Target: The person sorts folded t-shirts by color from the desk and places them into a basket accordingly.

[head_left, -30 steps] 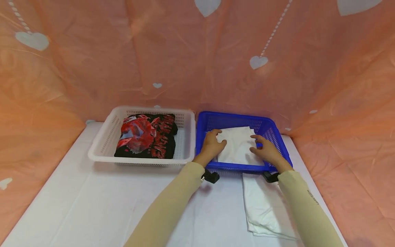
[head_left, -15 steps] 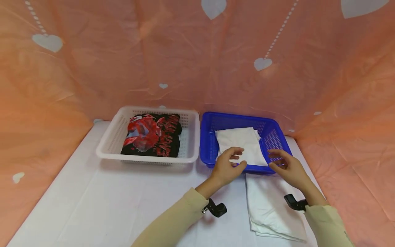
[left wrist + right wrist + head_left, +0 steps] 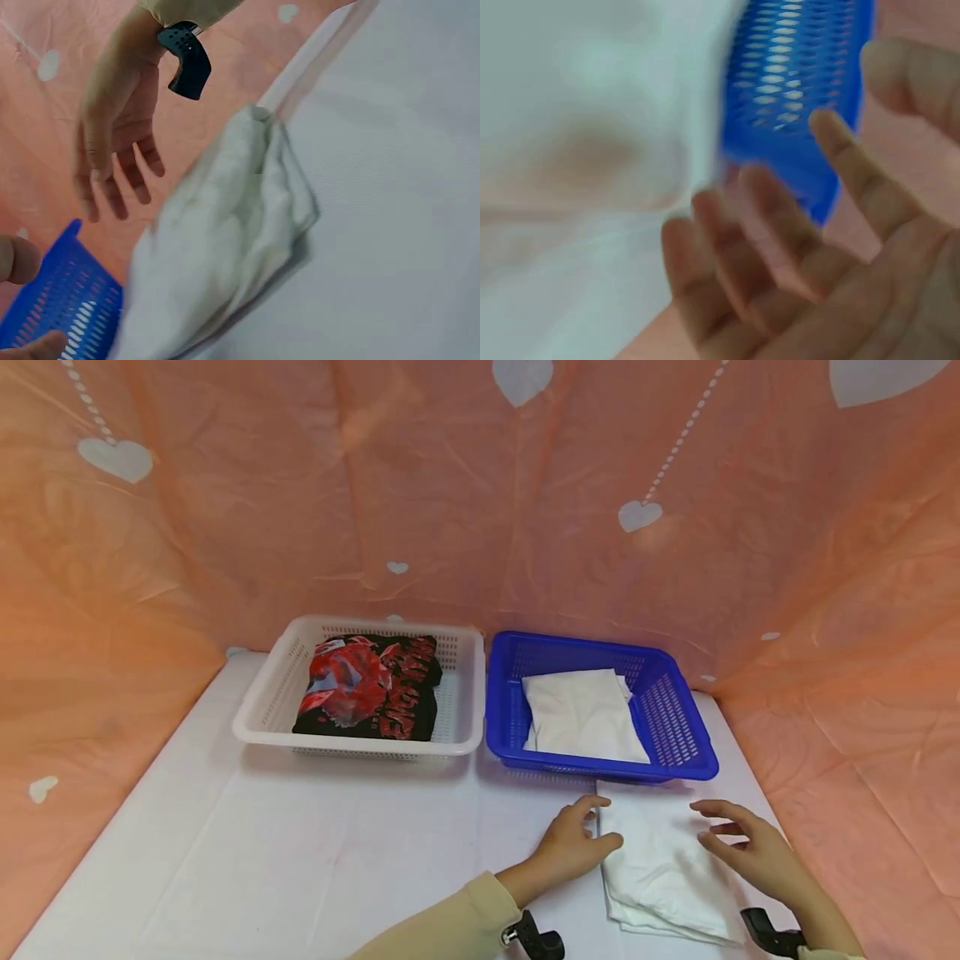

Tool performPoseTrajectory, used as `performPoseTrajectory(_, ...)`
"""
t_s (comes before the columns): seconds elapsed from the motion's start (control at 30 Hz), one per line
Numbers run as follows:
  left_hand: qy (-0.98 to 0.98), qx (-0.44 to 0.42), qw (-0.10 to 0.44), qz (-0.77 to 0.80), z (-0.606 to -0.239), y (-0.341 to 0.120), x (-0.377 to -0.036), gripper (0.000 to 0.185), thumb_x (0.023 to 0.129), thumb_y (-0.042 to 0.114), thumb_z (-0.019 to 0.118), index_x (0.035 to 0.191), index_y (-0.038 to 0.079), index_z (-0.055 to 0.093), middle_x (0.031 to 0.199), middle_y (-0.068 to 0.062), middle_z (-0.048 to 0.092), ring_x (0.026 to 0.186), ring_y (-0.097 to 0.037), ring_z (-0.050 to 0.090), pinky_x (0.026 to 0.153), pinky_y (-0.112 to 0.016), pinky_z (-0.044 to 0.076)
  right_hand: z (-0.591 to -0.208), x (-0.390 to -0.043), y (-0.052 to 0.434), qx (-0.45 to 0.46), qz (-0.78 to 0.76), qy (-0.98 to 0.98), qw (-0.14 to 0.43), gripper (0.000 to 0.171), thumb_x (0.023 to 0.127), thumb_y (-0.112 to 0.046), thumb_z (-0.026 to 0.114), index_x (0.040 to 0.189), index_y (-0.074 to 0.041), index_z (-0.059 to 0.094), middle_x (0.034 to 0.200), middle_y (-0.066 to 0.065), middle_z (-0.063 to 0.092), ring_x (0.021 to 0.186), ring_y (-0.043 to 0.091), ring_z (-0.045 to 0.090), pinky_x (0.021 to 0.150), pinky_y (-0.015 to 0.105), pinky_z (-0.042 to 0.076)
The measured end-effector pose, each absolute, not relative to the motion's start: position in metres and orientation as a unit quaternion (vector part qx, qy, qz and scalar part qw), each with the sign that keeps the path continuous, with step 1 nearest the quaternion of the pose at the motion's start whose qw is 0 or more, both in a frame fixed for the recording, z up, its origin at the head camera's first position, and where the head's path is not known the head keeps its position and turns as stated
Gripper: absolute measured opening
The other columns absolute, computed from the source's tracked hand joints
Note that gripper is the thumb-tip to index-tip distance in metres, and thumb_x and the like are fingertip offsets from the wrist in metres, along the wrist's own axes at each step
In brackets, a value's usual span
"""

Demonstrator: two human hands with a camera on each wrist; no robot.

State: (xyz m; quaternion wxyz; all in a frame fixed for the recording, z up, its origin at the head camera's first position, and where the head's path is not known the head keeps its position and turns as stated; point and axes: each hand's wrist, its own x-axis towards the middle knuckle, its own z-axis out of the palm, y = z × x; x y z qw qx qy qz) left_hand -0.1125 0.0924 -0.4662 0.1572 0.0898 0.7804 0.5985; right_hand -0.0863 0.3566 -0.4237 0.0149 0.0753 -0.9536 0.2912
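A folded white cloth (image 3: 660, 864) lies on the white table just in front of the blue basket (image 3: 678, 768). My left hand (image 3: 581, 837) rests at the cloth's left edge, thumb and fingers relaxed and holding nothing. My right hand (image 3: 735, 839) hovers over the cloth's right edge with spread fingers. Seen from the left wrist, the same cloth (image 3: 225, 247) lies bunched, with the right hand (image 3: 112, 150) beyond it. The right wrist view is blurred; it shows spread fingers (image 3: 780, 262) near the blue basket (image 3: 795, 90). A second folded white cloth (image 3: 581, 714) lies inside the blue basket.
A white basket (image 3: 258, 727) at the left holds a folded black shirt with a red print (image 3: 367, 689). Orange sheeting with white hearts (image 3: 480, 510) walls in the table at the back and both sides. Bare white tabletop (image 3: 300, 860) spreads at the front left.
Both hands have drawn back out of the blue basket toward me, leaving the white cloth in it. They have come down to the folded cloth on the table.
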Motion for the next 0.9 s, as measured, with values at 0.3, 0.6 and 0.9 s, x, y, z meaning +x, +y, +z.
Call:
performPoseTrajectory(0.3, 0.774, 0.055, 0.201, 0.598, -0.477, 0.099, -0.111, 0.057, 0.077, 0.025, 0.069, 0.131, 0.018, 0.056, 0.123, -0.014, 0.06, 0.111, -0.027, 0.059, 0.089, -0.037, 0.047, -0.455, -0.074, 0.373, -0.03, 0.323, -0.939, -0.117, 0.057, 0.089, -0.026, 0.068, 0.137, -0.005, 0.046, 0.124, 0.029, 0.054, 0.097, 0.028, 0.06, 0.069, 0.026, 0.048)
performPoseTrajectory(0.6, 0.744, 0.049, 0.247, 0.618, -0.478, 0.107, -0.103, 0.056, 0.076, 0.02, 0.069, 0.13, 0.013, 0.057, 0.102, -0.006, 0.064, 0.085, -0.014, 0.059, 0.073, -0.025, 0.047, -0.469, -0.072, 0.368, -0.045, 0.376, -0.921, -0.093, 0.055, 0.088, -0.021, 0.07, 0.136, -0.009, 0.046, 0.116, 0.02, 0.056, 0.087, 0.012, 0.052, 0.066, 0.023, 0.044)
performPoseTrajectory(0.9, 0.683, 0.03, 0.307, 0.662, -0.479, 0.108, -0.105, 0.054, 0.078, 0.012, 0.07, 0.13, 0.015, 0.055, 0.087, -0.006, 0.055, 0.066, -0.013, 0.056, 0.061, -0.033, 0.055, -0.471, -0.071, 0.359, -0.003, 0.424, -0.899, -0.113, 0.06, 0.087, -0.011, 0.069, 0.14, -0.011, 0.041, 0.119, 0.016, 0.053, 0.086, 0.006, 0.057, 0.068, 0.024, 0.05)
